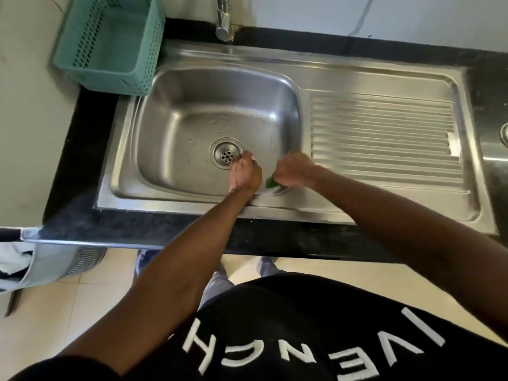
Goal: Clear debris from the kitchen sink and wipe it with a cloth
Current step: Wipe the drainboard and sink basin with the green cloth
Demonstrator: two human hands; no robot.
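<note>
Two hands in steel sink (176, 111) — wet, droplets near drain (226, 153).

Stainless-steel sink (170, 111): brushed, softly glossy metal, its basin smooth and beaded with water drops; drainboard (382, 133) pressed into ridges. Strainer (226, 154) and tap (224, 23): polished metal. Worktop (82, 149): dark, speckled, stone-like, semi-gloss. Basket (110, 45) at the back left corner: matt teal perforated plastic.
</note>
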